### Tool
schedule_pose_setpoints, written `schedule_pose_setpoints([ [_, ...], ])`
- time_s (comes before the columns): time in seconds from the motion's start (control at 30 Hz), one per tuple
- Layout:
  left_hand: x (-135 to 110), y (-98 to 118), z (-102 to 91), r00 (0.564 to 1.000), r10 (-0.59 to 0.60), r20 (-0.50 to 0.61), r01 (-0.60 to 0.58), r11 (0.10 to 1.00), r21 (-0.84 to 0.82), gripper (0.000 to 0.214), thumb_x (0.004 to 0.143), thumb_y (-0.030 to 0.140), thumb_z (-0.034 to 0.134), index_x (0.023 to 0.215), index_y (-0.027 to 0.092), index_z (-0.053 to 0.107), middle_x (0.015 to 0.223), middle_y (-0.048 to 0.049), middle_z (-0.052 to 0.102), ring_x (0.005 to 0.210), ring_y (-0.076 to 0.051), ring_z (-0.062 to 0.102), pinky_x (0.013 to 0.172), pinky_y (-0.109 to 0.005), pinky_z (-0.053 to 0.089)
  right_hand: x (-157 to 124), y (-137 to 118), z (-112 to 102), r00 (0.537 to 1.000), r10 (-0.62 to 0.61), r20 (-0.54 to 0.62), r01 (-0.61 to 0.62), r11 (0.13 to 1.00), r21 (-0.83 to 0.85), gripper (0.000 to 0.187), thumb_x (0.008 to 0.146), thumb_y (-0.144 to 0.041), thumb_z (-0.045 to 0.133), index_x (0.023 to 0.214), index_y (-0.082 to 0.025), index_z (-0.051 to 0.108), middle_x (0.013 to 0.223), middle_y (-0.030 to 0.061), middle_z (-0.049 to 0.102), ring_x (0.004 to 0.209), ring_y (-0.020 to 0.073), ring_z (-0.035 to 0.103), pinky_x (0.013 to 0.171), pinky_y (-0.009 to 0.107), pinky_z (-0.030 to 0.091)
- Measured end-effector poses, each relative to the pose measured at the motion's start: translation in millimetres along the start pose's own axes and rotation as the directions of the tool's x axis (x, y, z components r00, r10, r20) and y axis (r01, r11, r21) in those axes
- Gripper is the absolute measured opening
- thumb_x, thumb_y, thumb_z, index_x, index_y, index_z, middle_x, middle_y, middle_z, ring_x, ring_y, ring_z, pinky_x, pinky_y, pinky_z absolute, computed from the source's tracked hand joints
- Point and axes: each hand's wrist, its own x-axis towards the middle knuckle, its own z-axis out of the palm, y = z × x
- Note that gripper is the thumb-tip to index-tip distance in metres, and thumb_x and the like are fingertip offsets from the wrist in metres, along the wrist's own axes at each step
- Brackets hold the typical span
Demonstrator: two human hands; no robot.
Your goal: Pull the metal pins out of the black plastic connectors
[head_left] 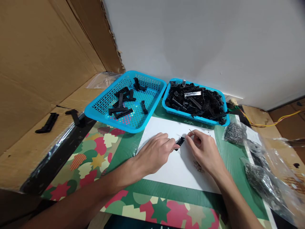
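My left hand [156,151] rests on a white sheet [166,170] and pinches a small black plastic piece [180,142] between thumb and forefinger. My right hand [205,149] is closed just right of that piece, its fingertips pinching a thin metal pin [191,131] whose tip sticks up and to the left. A small pile of tiny metal bits [198,166] lies on the sheet under my right palm.
Two blue baskets stand behind the sheet: the left one [105,109] holds several black parts, the right one [166,105] is heaped with them. Clear bags of metal parts [262,178] lie at the right. Cardboard walls [43,60] rise at the left, with two black parts [47,124] on the ledge.
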Motion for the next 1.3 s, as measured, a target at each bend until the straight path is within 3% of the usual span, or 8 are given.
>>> schedule_pose_setpoints([
  [0.57, -1.7, 1.2, 0.2, 1.000, 0.005, -0.007, -0.004, 1.000, 0.003, 0.026, 0.108, 0.020, 0.052, 0.085, 0.018, 0.064, 0.075, -0.0035, 0.057, 0.074, -0.024, 0.054, 0.068, -0.035, 0.035, -1.4, -2.5, 3.0, 0.999, 0.024, 0.042, -0.022, 0.999, -0.045, 0.021, 0.092, -0.030, 0.061, 0.087, -0.019, 0.077, 0.056, -0.0022, 0.057, 0.053, 0.0155, 0.049, 0.056, 0.028, 0.032],
  [0.7, -1.2, 1.6, -0.2, 1.000, -0.002, -0.008, 0.002, 1.000, -0.002, 0.028, 0.109, 0.021, 0.052, 0.083, 0.018, 0.064, 0.075, -0.0035, 0.057, 0.074, -0.024, 0.054, 0.067, -0.035, 0.035, -1.7, -0.7, 5.4, 0.999, -0.036, 0.002, 0.036, 0.998, -0.053, 0.016, 0.086, -0.023, 0.062, 0.083, -0.019, 0.077, 0.057, -0.0020, 0.060, 0.055, 0.0153, 0.052, 0.059, 0.028, 0.035],
  [0.9, 1.4, 1.2, -3.0, 1.000, -0.012, 0.004, 0.012, 0.999, -0.038, 0.030, 0.109, 0.018, 0.049, 0.082, 0.017, 0.064, 0.075, -0.0037, 0.057, 0.074, -0.023, 0.055, 0.067, -0.034, 0.035, -3.9, 3.2, 8.5, 0.989, -0.138, -0.059, 0.136, 0.990, -0.032, 0.020, 0.088, -0.023, 0.061, 0.083, -0.019, 0.080, 0.062, 0.0002, 0.066, 0.057, 0.0159, 0.054, 0.063, 0.029, 0.039],
  [1.3, 0.2, 0.3, -1.1, 1.000, -0.017, 0.020, 0.017, 0.999, -0.039, 0.031, 0.110, 0.020, 0.048, 0.084, 0.017, 0.064, 0.077, -0.0045, 0.059, 0.077, -0.023, 0.056, 0.069, -0.035, 0.038, -6.7, 6.5, 9.7, 0.981, -0.143, -0.129, 0.145, 0.989, 0.013, 0.018, 0.086, -0.023, 0.065, 0.085, -0.018, 0.082, 0.065, 0.0016, 0.070, 0.058, 0.0168, 0.057, 0.064, 0.030, 0.043],
])
